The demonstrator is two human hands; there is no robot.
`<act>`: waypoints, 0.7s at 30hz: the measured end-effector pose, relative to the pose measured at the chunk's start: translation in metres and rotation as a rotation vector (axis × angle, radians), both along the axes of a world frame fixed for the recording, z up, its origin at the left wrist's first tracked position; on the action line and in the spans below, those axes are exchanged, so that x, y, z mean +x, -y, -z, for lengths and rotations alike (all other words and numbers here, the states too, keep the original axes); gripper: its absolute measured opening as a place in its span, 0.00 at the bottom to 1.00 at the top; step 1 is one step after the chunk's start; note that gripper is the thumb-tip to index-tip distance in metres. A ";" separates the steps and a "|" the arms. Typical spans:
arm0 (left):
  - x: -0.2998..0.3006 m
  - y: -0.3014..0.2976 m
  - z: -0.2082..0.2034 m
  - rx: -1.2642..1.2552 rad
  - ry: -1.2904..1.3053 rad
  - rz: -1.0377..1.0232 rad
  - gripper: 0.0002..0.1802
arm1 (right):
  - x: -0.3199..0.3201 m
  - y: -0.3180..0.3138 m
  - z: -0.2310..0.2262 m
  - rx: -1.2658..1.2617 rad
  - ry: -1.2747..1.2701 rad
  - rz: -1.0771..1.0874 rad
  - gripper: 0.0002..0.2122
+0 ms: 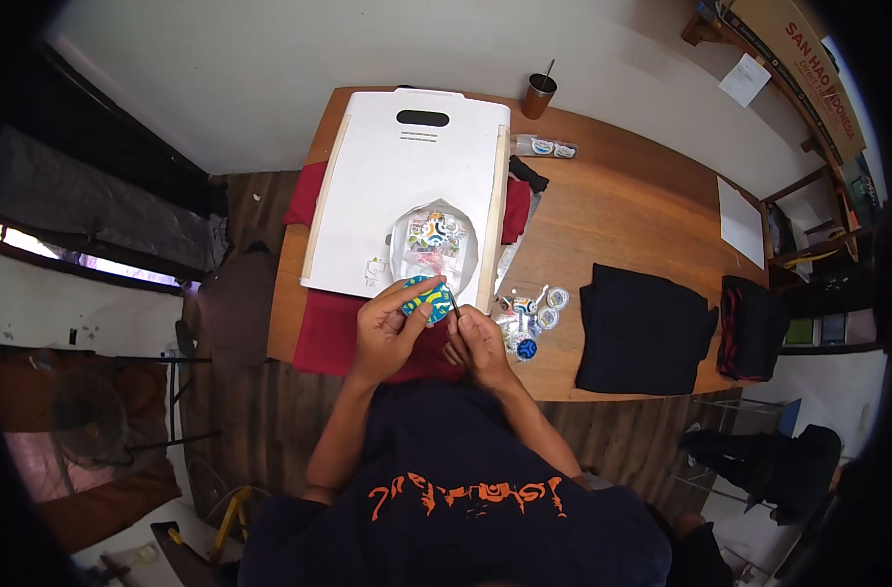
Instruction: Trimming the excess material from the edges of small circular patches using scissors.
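My left hand (377, 331) pinches a round teal disc (424, 298) with yellow and white patterns, holding it up near the front edge of a white board (358, 196). Close beside the disc's right edge, my right hand (480, 342) is closed on a thin dark stick-like tool (456, 306); its exact kind is too small to make out. Just beyond both hands, a pale round dish or bag (472, 245) holds colourful sticker-like pieces (436, 231). Part of the disc is covered by my left fingers.
Maroon cloth (320, 328) lies under the board on the wooden table (622, 186). To the right are loose round stickers (526, 347), folded black cloth (646, 331) and a darker folded bundle (746, 328). A brown cup (539, 101) and clear packet (548, 148) stand farther back.
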State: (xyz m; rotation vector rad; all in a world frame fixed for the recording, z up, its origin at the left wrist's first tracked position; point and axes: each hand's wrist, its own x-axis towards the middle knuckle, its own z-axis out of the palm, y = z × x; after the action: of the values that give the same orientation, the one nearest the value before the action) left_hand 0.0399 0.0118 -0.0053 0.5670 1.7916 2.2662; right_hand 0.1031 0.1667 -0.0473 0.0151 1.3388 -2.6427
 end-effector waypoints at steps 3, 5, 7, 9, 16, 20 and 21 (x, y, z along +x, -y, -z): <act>0.001 -0.002 -0.004 0.003 0.008 0.006 0.18 | 0.000 -0.001 0.000 0.015 -0.048 0.010 0.16; 0.000 -0.002 -0.006 0.008 0.023 0.004 0.18 | 0.001 -0.002 -0.002 -0.006 -0.021 0.001 0.16; -0.002 -0.002 -0.003 0.014 0.006 -0.009 0.18 | -0.002 -0.002 0.000 0.000 -0.031 -0.005 0.15; -0.002 -0.001 0.002 0.016 -0.016 -0.006 0.18 | -0.002 -0.001 0.000 0.008 -0.037 -0.004 0.15; -0.003 0.001 0.003 -0.003 0.031 -0.008 0.18 | -0.002 0.002 0.004 0.005 -0.029 0.012 0.15; -0.005 0.003 0.007 -0.064 0.035 -0.087 0.17 | -0.004 0.005 0.011 -0.024 -0.024 0.002 0.15; -0.006 0.005 0.008 -0.090 0.046 -0.099 0.17 | -0.003 0.008 0.013 -0.033 -0.019 0.004 0.15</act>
State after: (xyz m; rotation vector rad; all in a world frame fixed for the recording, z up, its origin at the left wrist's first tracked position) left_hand 0.0344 0.0067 -0.0133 0.4152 1.9283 2.2280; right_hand 0.0996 0.1592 -0.0606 -0.0116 1.3019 -2.6738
